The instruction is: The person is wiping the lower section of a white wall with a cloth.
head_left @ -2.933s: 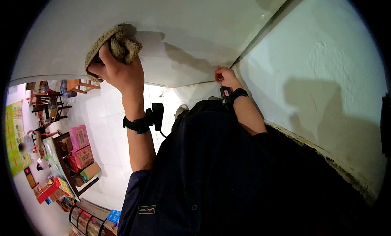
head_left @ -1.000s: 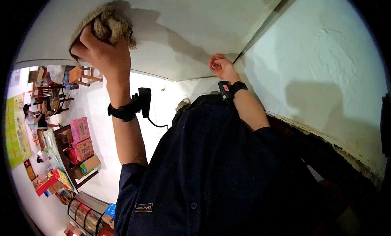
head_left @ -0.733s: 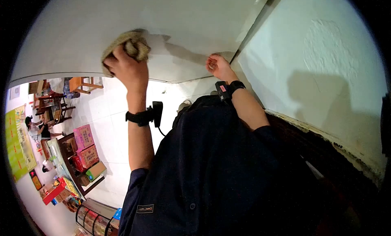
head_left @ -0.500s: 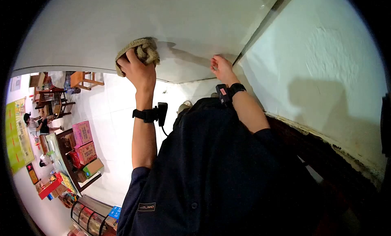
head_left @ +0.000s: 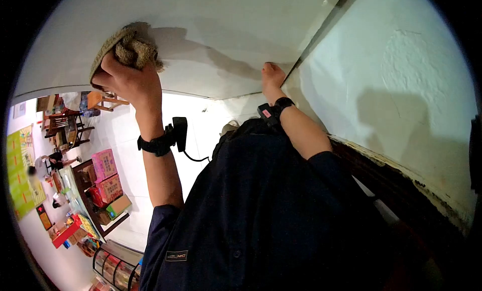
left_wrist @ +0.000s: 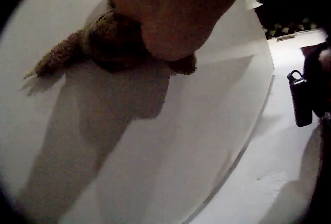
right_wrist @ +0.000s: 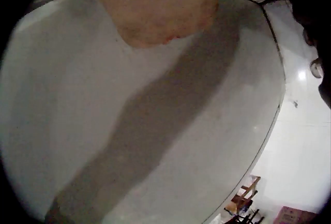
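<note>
In the head view, my left hand (head_left: 129, 81) grips a bunched olive-brown cloth (head_left: 134, 49) against a pale flat panel (head_left: 216, 25), above its edge. The left wrist view has the same cloth (left_wrist: 114, 40) partly under my left hand (left_wrist: 178, 14), with one corner sticking out along the pale surface. My right hand (head_left: 273, 77) is beside the corner where panel and wall meet, its fingers folded in and holding nothing visible. In the right wrist view my right hand (right_wrist: 158, 9) looks rounded over the panel (right_wrist: 222, 125), fingers hidden.
A pale wall (head_left: 401, 60) with a blistered patch stands at the right. Beyond the panel edge lies a tiled floor (head_left: 135, 180), with a wooden stool (head_left: 103, 100), chairs, pink boxes (head_left: 104, 164) on a shelf, and a partly visible person (head_left: 57, 162) at the far left.
Since half a second ago, my left hand and the cloth have moved left and slightly up across the panel. My right hand has turned, and its fingers have folded in.
</note>
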`<state>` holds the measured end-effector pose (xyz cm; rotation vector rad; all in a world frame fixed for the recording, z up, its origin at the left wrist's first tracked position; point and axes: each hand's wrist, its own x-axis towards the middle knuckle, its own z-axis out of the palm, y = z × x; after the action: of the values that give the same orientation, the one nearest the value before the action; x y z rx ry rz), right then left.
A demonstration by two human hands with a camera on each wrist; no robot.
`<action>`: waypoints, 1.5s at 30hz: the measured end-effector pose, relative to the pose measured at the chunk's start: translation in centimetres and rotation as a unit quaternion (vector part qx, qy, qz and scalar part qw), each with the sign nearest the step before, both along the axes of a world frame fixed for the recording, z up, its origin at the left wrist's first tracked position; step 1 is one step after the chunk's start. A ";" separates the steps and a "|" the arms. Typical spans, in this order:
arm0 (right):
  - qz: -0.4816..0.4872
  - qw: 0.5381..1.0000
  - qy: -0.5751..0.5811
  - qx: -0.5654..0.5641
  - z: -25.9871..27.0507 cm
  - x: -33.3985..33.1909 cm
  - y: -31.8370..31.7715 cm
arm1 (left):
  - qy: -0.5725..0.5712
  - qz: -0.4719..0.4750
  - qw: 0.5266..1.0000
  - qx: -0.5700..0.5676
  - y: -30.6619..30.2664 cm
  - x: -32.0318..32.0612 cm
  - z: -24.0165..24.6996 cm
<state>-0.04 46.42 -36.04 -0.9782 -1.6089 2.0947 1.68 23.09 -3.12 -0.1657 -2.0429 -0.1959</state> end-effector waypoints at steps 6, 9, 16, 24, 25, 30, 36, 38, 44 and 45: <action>0.003 0.998 -0.046 0.043 1.1 0.7 -0.3 | -0.072 0.018 0.997 -0.032 -0.2 0.9 0.8; 0.001 0.995 -0.065 0.074 0.6 0.6 -0.4 | -0.072 0.009 0.997 -0.029 -0.7 1.0 0.4; 0.034 0.996 -0.005 0.087 0.6 1.0 0.3 | -0.062 -0.027 0.997 -0.026 -0.7 0.8 0.0; 0.077 0.990 -0.072 -0.090 3.0 3.8 2.0 | -0.075 -0.028 0.997 0.015 -0.4 1.0 -0.6; 0.076 0.991 -0.070 -0.088 3.6 3.6 1.9 | -0.073 -0.030 0.997 0.016 -0.3 0.9 -0.8; 0.137 0.989 -0.026 0.058 4.5 1.2 1.1 | -0.161 -0.033 0.985 0.056 1.4 1.0 -1.4; 0.137 0.957 -0.059 0.249 3.0 -0.1 1.3 | -0.176 -0.013 0.983 0.055 1.8 0.6 -1.3; 0.138 0.952 -0.056 0.266 2.6 -0.1 1.6 | -0.179 -0.010 0.982 0.060 1.8 0.4 -1.5; 0.109 0.952 -0.026 0.283 0.8 0.8 1.2 | -0.145 -0.045 0.987 0.044 1.8 1.1 -2.5; 0.104 0.958 -0.042 0.263 1.1 0.9 1.1 | -0.147 -0.042 0.987 0.045 1.7 1.0 -2.7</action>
<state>0.86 47.50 -34.92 -0.7437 -2.2332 1.6062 2.69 24.84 -5.79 -0.1749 -2.3156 -0.3843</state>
